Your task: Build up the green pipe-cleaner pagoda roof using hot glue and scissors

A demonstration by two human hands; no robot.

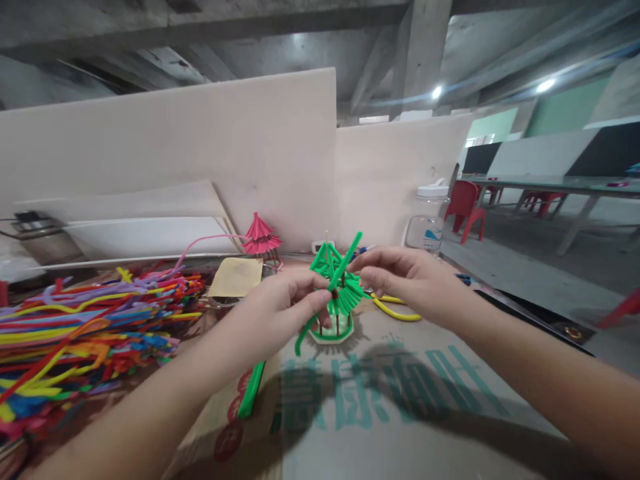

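Observation:
A small green pipe-cleaner pavilion point(349, 299) stands on a pale base, with dark posts under its layered, fringed roof. My left hand point(300, 297) reaches in from the left, thumb and fingers pinched on a long green pipe cleaner point(351, 252) that slants across the front of the roof. Its lower end curls down past the fingers. On the right side of the roof is my right hand point(400, 273), fingers bent and thumb close to the index finger; whatever lies between the tips is hidden. Another green strip point(253, 390) lies below my left wrist.
Many coloured pipe cleaners point(100, 320) are heaped at the left. Behind stand a pink fringed roof model point(261, 235) and a yellow pad point(236, 277). Yellow-handled pliers point(397, 310) lie by my right hand, near a clear plastic jar point(425, 220). Printed cardboard point(350, 433) covers the worktop.

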